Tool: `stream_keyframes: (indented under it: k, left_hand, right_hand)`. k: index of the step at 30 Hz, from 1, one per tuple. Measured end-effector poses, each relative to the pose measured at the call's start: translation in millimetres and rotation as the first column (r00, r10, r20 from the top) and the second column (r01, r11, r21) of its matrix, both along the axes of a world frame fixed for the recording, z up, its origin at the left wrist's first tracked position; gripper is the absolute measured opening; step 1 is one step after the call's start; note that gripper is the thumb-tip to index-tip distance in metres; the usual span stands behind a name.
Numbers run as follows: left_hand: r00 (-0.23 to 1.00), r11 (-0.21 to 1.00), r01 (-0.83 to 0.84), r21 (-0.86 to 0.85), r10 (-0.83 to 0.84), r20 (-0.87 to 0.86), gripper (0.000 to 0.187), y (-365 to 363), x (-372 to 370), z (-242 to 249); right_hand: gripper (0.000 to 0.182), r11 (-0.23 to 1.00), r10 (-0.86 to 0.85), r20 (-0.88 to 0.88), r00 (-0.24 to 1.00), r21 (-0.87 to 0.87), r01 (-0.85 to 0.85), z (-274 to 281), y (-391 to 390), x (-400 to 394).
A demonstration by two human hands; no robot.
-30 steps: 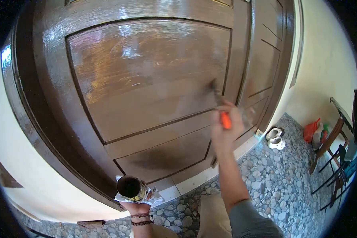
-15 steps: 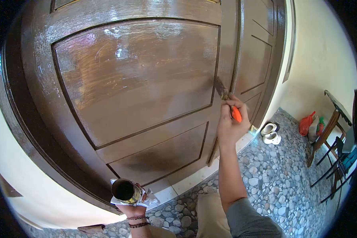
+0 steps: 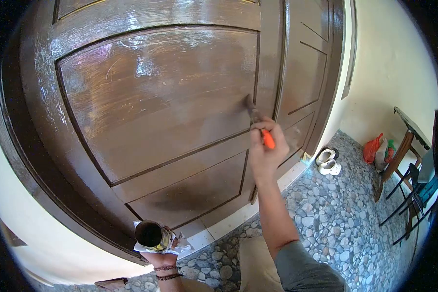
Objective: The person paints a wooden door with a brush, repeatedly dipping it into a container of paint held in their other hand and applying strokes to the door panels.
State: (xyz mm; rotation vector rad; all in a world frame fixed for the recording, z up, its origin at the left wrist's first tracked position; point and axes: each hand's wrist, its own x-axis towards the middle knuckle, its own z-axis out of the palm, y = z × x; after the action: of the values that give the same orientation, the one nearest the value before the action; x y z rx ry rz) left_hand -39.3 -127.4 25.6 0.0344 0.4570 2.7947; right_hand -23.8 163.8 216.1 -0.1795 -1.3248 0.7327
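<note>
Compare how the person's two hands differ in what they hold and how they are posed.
The right hand is raised, pressing an orange-handled brush to the door; the left hand sits low, holding a dark can away from it. The left wrist wears bracelets; the right is bare. Both hands are closed around something.

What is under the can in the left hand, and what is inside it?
Crumpled white paper or cloth sits between the can and the left hand, sticking out at the sides. The can's open mouth looks dark; its contents cannot be made out. The hand's palm is covered.
</note>
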Motion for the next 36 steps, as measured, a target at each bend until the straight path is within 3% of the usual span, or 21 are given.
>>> stream_keyframes:
  k: [2,4,6,7,8,10,11,12,14,17,19,20,22,25,27,30,32,36]
  left_hand:
    - [1.0,1.0,-0.003,-0.006,0.003,-0.001,0.059,0,-1,-1]
    - [1.0,1.0,-0.011,-0.014,0.011,0.001,0.059,0,0,1]
    - [0.994,0.999,-0.043,-0.011,0.044,0.098,0.059,1,4,5]
    - [0.994,0.999,-0.045,-0.011,0.046,0.1,0.059,0,4,4]
    - [0.997,1.0,-0.028,0.003,0.028,0.068,0.059,-1,4,3]
    - [0.999,1.0,-0.008,0.018,0.008,0.034,0.059,-1,1,0]
    - [0.999,1.0,0.002,-0.005,-0.002,-0.034,0.06,-1,-2,-5]
    - [0.995,1.0,0.01,-0.029,-0.013,-0.1,0.06,-1,-2,-5]
    - [0.999,1.0,0.001,-0.014,-0.002,-0.052,0.061,0,0,-4]
    - [1.0,1.0,-0.008,0.0,0.008,-0.024,0.061,-1,2,-1]
    - [0.999,1.0,-0.003,-0.002,0.003,-0.052,0.061,-2,3,0]
    - [0.999,1.0,-0.003,-0.001,0.003,-0.047,0.06,-2,4,1]
    - [0.999,1.0,-0.002,-0.002,0.002,-0.045,0.06,0,5,4]
    - [0.996,0.998,-0.047,0.041,0.044,0.079,0.055,4,7,13]
    - [0.992,0.997,-0.064,0.039,0.059,0.11,0.055,5,8,15]
    - [1.0,0.997,-0.025,0.079,0.026,-0.005,0.054,3,6,11]
    - [1.0,0.997,-0.029,0.072,0.03,-0.005,0.054,4,8,14]
    - [0.999,0.999,-0.04,0.011,0.039,0.023,0.056,7,7,16]
  right_hand:
    - [0.007,0.992,0.053,-0.009,0.999,0.114,-0.051,-10,-2,-2]
    - [0.007,0.993,0.09,-0.005,0.996,0.073,-0.09,-10,-5,5]
    - [0.007,0.999,0.052,-0.111,0.992,0.006,-0.052,-11,4,6]
    - [0.007,0.99,0.075,-0.081,0.994,-0.115,-0.084,-12,7,3]
    - [0.007,0.99,0.076,-0.081,0.994,-0.115,-0.085,-13,4,2]
    - [0.007,0.998,0.025,0.022,0.999,0.057,-0.026,-14,-7,-5]
    - [0.007,0.998,0.023,0.021,1.0,0.057,-0.024,-14,-16,-3]
    - [0.007,0.989,0.091,0.025,0.996,0.116,-0.093,-10,-28,4]
    - [0.008,0.971,0.16,0.034,0.987,0.172,-0.164,-8,-30,9]
    - [0.009,0.988,0.093,-0.093,0.991,0.136,-0.08,-8,-5,11]
    - [0.009,0.992,0.065,-0.06,0.996,-0.107,-0.072,-9,5,9]
    - [0.009,0.992,0.067,-0.061,0.996,-0.104,-0.074,-12,6,4]
    - [0.007,0.996,0.039,0.004,0.999,0.086,-0.039,-19,4,-1]
    - [0.008,0.985,0.15,-0.031,0.988,0.091,-0.147,-18,-9,7]
    - [0.009,0.99,0.119,-0.082,0.989,0.085,-0.112,-11,-4,8]
    - [0.011,0.993,0.117,-0.145,0.983,0.0,-0.118,1,4,0]
    - [0.012,0.998,-0.008,-0.054,0.998,0.065,0.012,9,4,-4]
    - [0.011,0.961,0.003,0.051,0.999,0.277,-0.017,5,-39,-14]
